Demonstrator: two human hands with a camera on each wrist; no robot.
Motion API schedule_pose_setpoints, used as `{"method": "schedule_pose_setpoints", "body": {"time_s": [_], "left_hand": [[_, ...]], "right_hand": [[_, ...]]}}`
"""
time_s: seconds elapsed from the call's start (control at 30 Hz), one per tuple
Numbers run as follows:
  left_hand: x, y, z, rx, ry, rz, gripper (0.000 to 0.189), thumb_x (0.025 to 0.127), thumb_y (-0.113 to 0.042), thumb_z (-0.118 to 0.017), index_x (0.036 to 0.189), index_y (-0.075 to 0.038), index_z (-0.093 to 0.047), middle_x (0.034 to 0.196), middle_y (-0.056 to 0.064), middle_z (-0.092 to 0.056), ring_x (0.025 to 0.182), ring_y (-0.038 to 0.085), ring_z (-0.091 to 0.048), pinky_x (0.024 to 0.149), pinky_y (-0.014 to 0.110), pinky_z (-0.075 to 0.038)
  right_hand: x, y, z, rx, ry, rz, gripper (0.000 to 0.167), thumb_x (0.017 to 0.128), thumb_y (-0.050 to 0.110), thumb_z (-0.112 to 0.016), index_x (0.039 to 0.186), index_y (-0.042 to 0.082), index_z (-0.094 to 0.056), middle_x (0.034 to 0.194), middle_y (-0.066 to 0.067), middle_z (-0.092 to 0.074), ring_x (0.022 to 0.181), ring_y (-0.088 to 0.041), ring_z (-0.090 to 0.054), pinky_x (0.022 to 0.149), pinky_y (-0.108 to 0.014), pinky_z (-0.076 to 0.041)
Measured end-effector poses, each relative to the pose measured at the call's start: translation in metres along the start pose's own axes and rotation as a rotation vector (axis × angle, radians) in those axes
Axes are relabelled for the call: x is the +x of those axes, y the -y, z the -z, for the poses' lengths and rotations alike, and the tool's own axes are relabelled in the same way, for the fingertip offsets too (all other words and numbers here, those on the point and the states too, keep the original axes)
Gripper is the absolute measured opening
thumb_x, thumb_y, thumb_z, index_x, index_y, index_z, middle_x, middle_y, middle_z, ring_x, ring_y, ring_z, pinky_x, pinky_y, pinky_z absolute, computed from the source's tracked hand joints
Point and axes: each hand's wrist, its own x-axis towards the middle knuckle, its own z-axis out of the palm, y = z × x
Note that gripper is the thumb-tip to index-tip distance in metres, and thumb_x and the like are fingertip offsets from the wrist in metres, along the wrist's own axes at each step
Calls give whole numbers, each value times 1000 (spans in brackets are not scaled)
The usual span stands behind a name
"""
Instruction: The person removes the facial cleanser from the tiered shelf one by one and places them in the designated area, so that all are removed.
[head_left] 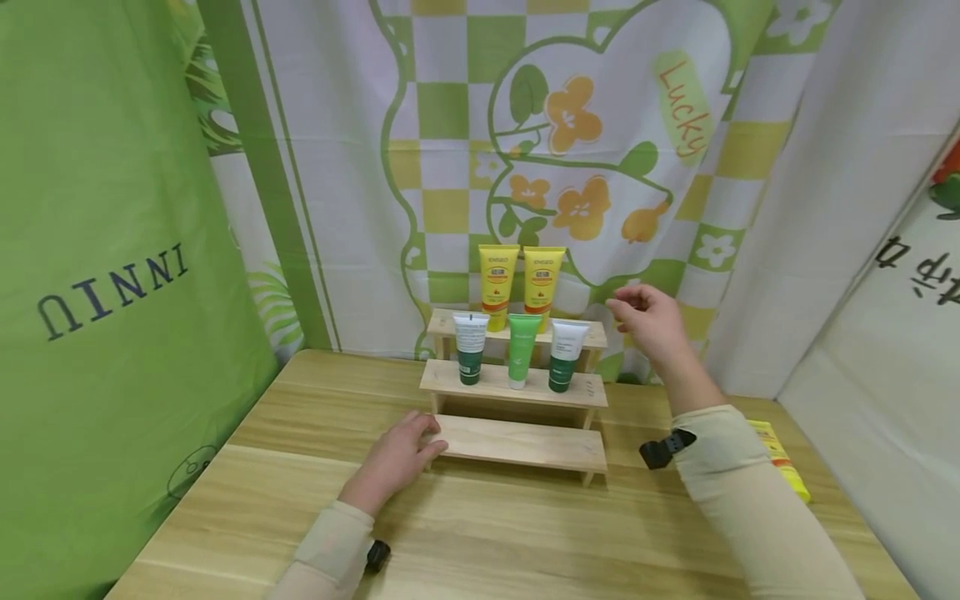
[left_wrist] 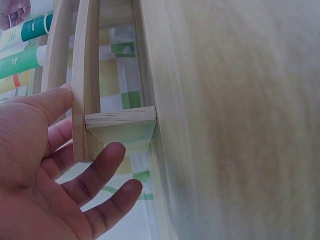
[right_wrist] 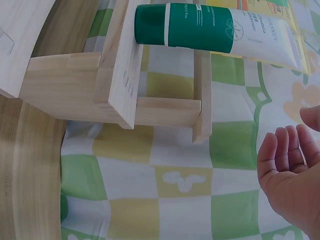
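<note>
A three-step wooden display stand (head_left: 517,440) stands on the table. My left hand (head_left: 397,454) holds the left end of its lowest step; in the left wrist view the thumb lies along one face of the board and fingers reach round behind it. Two yellow tubes (head_left: 497,283) stand side by side on the top step. On the middle step are a white and dark-green tube (head_left: 470,348), a light-green tube (head_left: 522,348) and another white and dark-green tube (left_wrist: 35,27). My right hand (head_left: 652,323) hovers right of the top step, fingers loosely bent around nothing.
A yellow item (head_left: 783,467), partly hidden by the right sleeve, lies at the table's right. Behind the stand hangs a patterned curtain (head_left: 442,108). Green fabric (head_left: 112,208) hangs along the left side and white fabric (head_left: 892,333) along the right.
</note>
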Motion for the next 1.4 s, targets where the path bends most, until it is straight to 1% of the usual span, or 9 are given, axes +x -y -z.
{"method": "schedule_pose_setpoints", "body": {"time_s": [0.1,0.3,0.53,0.67,0.83,0.97,1.13,1.3,1.4], "left_hand": [[0,0,0,4,-1,-2,26,95,-39,-64,108,-16,-63,105,-5,-57,87,16,-59,79,38,-51],[-1,2,0,6,-3,-9,27,96,-40,-63,108,-16,-63,105,-5,-57,88,16,-60,79,38,-51],[1,3,0,15,-3,-15,28,96,-41,-62,109,-16,-63,105,-5,-57,90,17,-61,80,39,-51],[1,2,1,14,-3,-17,28,96,-39,-63,109,-15,-64,105,-4,-57,90,17,-61,80,39,-51],[1,3,-1,22,1,-13,29,96,-40,-62,110,-15,-64,106,-4,-57,90,16,-61,80,38,-52],[1,3,-1,14,6,-14,29,96,-40,-62,110,-15,-64,106,-4,-57,91,16,-61,81,38,-52],[0,2,0,7,6,-24,28,97,-39,-62,110,-14,-63,106,-3,-57,88,15,-60,79,38,-52],[1,2,0,20,0,-23,26,97,-38,-62,110,-15,-63,104,-4,-57,83,13,-58,76,37,-51],[1,2,0,20,-1,-21,25,97,-37,-63,109,-15,-63,103,-4,-56,82,13,-58,76,37,-51]], "right_hand": [[2,1,-5,-27,19,15,40,98,26,-62,123,-5,-57,101,-8,-59,86,-14,-56,71,-25,-53],[7,5,-14,-54,56,3,41,98,29,-61,125,-2,-57,108,-10,-57,92,-18,-56,80,-37,-54],[12,10,-23,-63,84,10,40,98,27,-62,126,-1,-58,111,-13,-57,103,-37,-57,83,-41,-53],[15,13,-28,-69,103,6,41,98,27,-62,127,-1,-58,113,-13,-58,104,-35,-57,85,-43,-53],[19,19,-34,-61,124,-10,40,97,25,-63,127,0,-56,114,-13,-56,105,-28,-56,85,-38,-53],[20,23,-38,-38,148,-24,42,97,26,-64,128,0,-55,116,-13,-55,110,-32,-55,86,-39,-52],[24,26,-43,-32,175,-40,50,96,33,-65,132,1,-52,120,-13,-54,114,-35,-53,91,-42,-51],[27,28,-48,-6,189,-54,49,96,28,-65,134,0,-50,123,-14,-52,116,-35,-53,95,-46,-49],[29,30,-50,11,196,-63,48,96,26,-65,134,1,-50,124,-14,-52,117,-36,-53,95,-45,-48]]}}
